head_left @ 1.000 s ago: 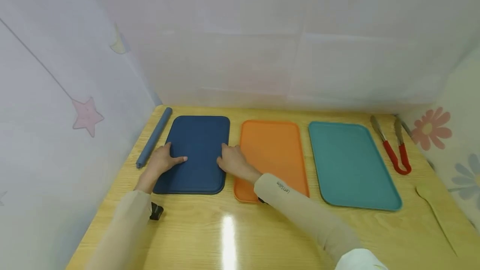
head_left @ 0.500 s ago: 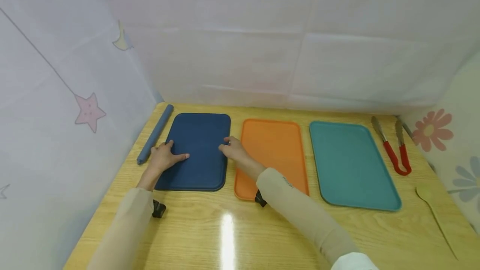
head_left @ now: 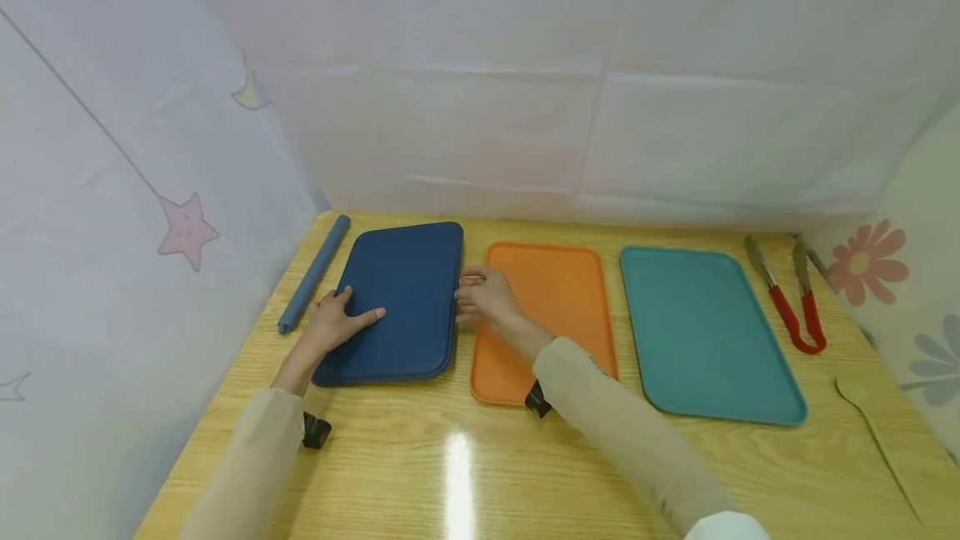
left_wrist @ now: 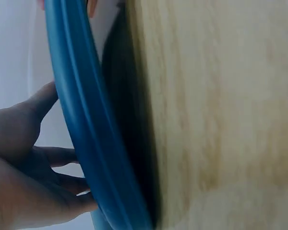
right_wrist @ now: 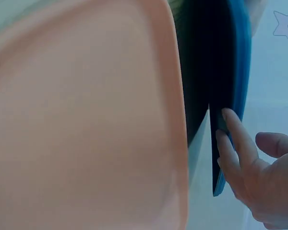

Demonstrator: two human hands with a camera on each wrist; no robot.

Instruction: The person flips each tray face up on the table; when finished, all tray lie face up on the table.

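Note:
A dark blue tray leans at a slight tilt, its right edge raised off the table. My left hand rests on its left side, thumb stretched over the top face. In the left wrist view the spread fingers of that hand touch the ridged rim. My right hand is at the raised right edge, blurred in the head view. From the right wrist, its fingertips show against the tray's dark underside, the thumb apart on the other side.
An orange tray lies beneath my right wrist, with a teal tray beyond it. Red-handled tongs and a yellowish spoon lie at the right. A grey-blue rod lies along the left edge; patterned cloth walls surround the table.
The blue tray's right edge has risen, so it now tilts. My right hand has moved slightly right, its fingers spreading at that edge. My left hand keeps its place on the tray.

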